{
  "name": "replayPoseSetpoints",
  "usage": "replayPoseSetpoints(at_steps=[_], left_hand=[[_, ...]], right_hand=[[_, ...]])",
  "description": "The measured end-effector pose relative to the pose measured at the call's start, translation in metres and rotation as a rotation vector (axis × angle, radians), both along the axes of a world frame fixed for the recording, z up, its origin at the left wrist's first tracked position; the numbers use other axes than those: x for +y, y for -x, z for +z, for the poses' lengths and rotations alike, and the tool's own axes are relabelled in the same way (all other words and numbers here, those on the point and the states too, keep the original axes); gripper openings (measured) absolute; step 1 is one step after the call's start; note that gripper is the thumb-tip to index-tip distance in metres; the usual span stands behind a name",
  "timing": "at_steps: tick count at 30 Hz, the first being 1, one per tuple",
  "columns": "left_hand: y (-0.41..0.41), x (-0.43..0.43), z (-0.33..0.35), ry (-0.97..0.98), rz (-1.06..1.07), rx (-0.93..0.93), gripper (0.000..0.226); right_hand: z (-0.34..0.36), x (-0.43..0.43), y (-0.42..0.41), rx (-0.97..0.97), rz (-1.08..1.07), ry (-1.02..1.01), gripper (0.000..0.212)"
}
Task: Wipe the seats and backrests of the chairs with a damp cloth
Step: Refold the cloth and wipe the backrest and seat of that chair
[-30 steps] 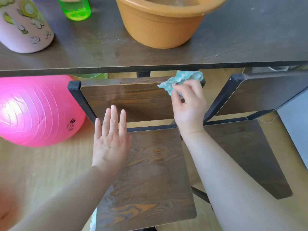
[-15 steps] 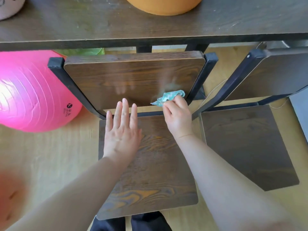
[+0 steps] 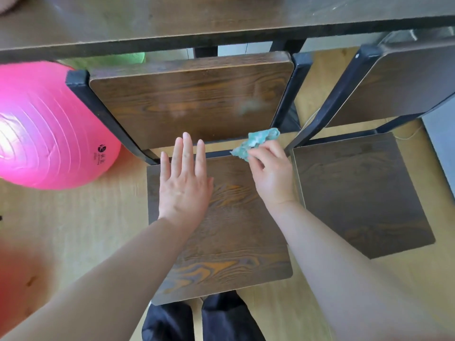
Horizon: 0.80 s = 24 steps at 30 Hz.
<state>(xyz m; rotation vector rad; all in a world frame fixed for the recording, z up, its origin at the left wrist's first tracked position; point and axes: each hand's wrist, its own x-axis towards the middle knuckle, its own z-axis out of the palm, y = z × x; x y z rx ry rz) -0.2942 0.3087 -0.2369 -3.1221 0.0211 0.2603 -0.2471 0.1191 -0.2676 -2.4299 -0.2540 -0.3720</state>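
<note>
The right hand (image 3: 270,175) covers part of the cloth (image 3: 258,141), so its whole shape cannot be told. The left edge cuts off the pink ball (image 3: 49,134), whose small print is unreadable, and the right edge cuts the second chair's backrest (image 3: 406,80). A green thing (image 3: 118,60) shows only as a sliver beneath the counter (image 3: 221,18).

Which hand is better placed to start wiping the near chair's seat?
Right. The right hand pinches the cloth at the back edge of the seat. The left hand is flat and open, holding nothing.
</note>
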Motion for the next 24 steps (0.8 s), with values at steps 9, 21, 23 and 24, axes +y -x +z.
replayPoseSetpoints(at_steps=[9,21,23,24], left_hand=[[-0.011,-0.013,0.024,0.022,-0.025,-0.028,0.074],[-0.035,-0.032,0.044,0.027,-0.041,-0.036,0.072],[-0.036,-0.032,0.041,0.033,-0.037,-0.038,0.073],[-0.036,-0.033,0.038,0.033,-0.038,-0.043,0.073]], right_hand=[[0.098,-0.015,-0.046,-0.328,-0.157,-0.099,0.008],[0.103,-0.023,-0.082,-0.359,-0.082,-0.076,0.014],[0.099,-0.023,-0.083,-0.355,-0.083,-0.073,0.014],[0.098,-0.022,-0.084,-0.361,-0.085,-0.074,0.014]])
